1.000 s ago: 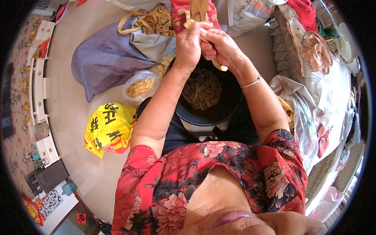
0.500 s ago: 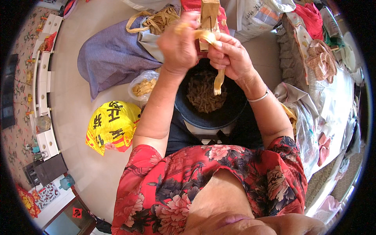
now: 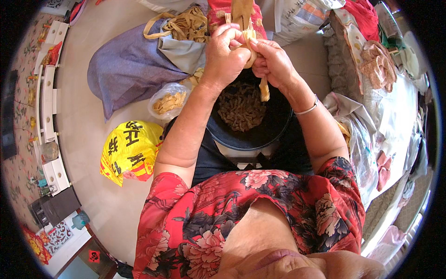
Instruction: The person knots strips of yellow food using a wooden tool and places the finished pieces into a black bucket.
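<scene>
Strip point(image 3: 251, 56), pale yellow, flat and bendy, sat at the hands, over the far rim of the black tub point(image 3: 253, 143). It curved into a loop there, and its squared end hung down over the tub.

Right hand point(image 3: 274, 63): thumb pressed on the strip, fingers curled tight under it, pinch closed. Smooth metal bangle point(image 3: 308, 106) on that wrist, right of the tub.

Left hand point(image 3: 227, 56): fingers bent inward next to the strip; contact hidden, couldn't tell whether they gripped it.

Wooden piece point(image 3: 241, 14), brown and straight-sided, stood beyond the tub, just past the fingertips, with red cloth point(image 3: 219, 16) carrying a gold pattern around it.

Tub was round, dark-walled, and held a loose heap of short, rough, brownish pieces point(image 3: 241, 107).

Left of the tub: see-through plastic bag point(image 3: 168, 102) with flat yellow bits inside; slack blue-purple fabric sack point(image 3: 134, 69) farther out, tangled ribbon-like strips point(image 3: 188, 23) at its mouth. Crinkled yellow plastic bag point(image 3: 132, 149) lay left of the tub, nearer the person.
</scene>
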A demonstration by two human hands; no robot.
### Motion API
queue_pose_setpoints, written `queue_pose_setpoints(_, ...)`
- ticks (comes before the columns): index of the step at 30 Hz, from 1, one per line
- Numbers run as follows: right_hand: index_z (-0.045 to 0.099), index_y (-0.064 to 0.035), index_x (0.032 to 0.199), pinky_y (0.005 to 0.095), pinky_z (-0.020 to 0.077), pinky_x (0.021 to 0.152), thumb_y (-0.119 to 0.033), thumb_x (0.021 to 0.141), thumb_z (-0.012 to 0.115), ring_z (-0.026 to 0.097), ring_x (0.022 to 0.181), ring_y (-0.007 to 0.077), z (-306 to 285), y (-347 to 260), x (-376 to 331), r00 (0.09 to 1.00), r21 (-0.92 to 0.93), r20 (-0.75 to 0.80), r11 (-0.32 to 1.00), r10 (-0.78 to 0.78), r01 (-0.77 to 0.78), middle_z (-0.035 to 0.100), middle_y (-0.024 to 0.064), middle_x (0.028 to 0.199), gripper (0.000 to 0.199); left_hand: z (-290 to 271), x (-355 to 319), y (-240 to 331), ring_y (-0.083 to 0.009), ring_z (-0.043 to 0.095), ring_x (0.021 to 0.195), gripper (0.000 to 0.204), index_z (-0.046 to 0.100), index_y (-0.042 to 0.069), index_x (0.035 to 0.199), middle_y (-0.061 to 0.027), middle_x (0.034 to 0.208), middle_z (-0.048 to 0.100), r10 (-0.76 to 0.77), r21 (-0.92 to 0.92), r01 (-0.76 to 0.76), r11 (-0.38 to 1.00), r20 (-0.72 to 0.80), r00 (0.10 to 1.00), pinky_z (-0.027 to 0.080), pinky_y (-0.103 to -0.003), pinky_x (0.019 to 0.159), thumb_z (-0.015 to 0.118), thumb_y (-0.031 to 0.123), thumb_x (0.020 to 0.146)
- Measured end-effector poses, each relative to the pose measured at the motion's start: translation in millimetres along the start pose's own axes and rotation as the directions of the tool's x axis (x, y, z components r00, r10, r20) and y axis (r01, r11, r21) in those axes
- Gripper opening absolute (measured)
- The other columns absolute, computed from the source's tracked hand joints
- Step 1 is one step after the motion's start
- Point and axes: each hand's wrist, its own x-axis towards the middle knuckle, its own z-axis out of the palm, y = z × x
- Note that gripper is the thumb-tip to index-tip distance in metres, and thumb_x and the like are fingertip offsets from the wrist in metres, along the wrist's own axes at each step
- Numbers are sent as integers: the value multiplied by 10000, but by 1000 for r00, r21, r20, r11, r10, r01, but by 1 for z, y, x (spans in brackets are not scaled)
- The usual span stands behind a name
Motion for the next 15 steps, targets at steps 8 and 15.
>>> queue_pose_setpoints(8,486,-108,667,218,175,362,-232,880,447,225,369,50,-4,-3,-1,990,110,72,985,125,-132,282,-73,484,250,3,3,-4,-253,602,727,101,528,-15,749,-166,955,597,491,296,-454,840,-61,869,473,-275,654,500,-8,652)
queue_pose_setpoints(15,534,-95,761,187,175,370,-189,836,544,251,414,25,-10,-13,-1,983,-61,137,992,119,-111,327,-81,533,121,1,-3,12,-211,513,538,62,490,17,705,-131,578,494,263,150,-254,956,-43,964,421,-320,527,434,13,730)
